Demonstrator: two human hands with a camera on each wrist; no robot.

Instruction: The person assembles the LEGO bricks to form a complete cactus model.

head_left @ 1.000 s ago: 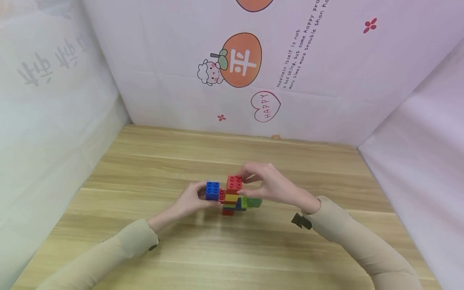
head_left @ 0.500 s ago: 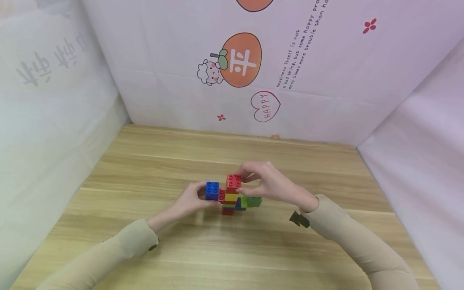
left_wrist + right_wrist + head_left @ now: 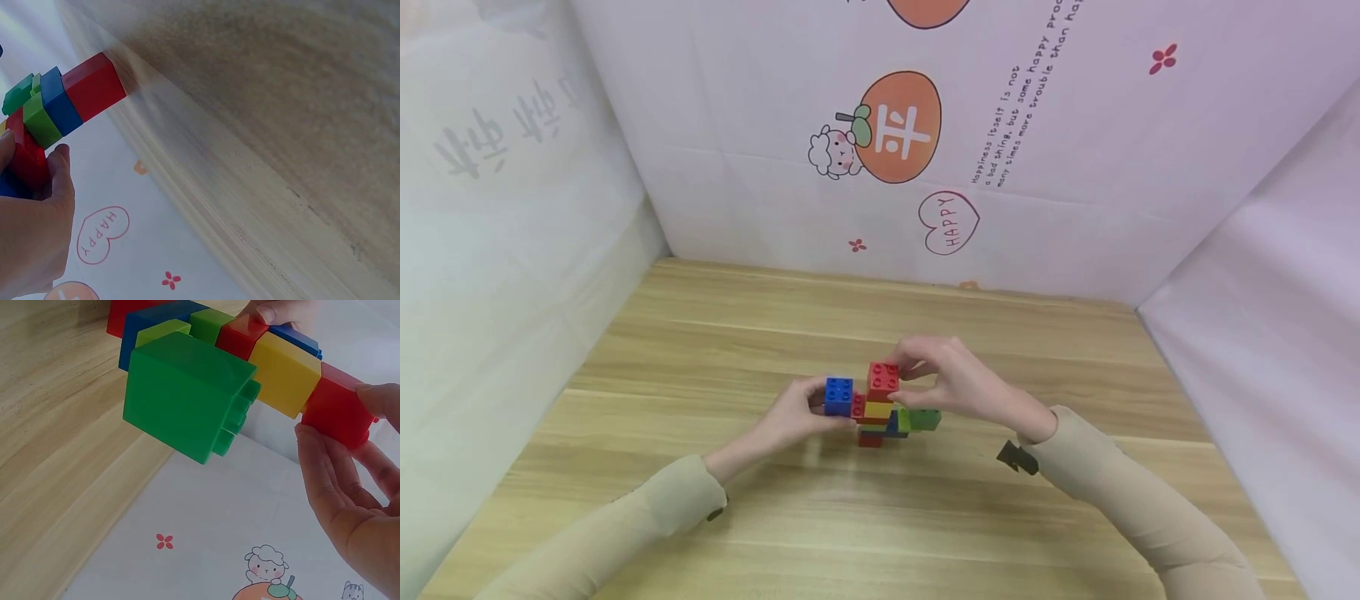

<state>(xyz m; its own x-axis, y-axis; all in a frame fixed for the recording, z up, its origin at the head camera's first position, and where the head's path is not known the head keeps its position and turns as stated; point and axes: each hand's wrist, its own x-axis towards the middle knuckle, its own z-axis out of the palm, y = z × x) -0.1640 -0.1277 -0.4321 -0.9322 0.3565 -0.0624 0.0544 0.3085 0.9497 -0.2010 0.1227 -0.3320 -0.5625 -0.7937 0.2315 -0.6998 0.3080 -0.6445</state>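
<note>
A toy-brick build stands on the table, with a red brick (image 3: 340,406) at its top, seated against a yellow brick (image 3: 286,372). My right hand (image 3: 962,385) pinches that top red brick between thumb and fingers. On the left side, my left hand (image 3: 792,418) grips the build around a blue brick (image 3: 838,397) and the red brick (image 3: 28,153) under it. Lower down are a light green brick (image 3: 42,122), a blue brick (image 3: 61,106) and a bottom red brick (image 3: 95,86). A dark green brick (image 3: 184,394) juts out to the right.
The wood-grain table (image 3: 737,333) runs back to a white printed cloth (image 3: 760,108). White cloth (image 3: 512,250) also hangs at the left, and another white cloth (image 3: 1262,292) at the right. Beige sleeves (image 3: 1127,483) cover both forearms.
</note>
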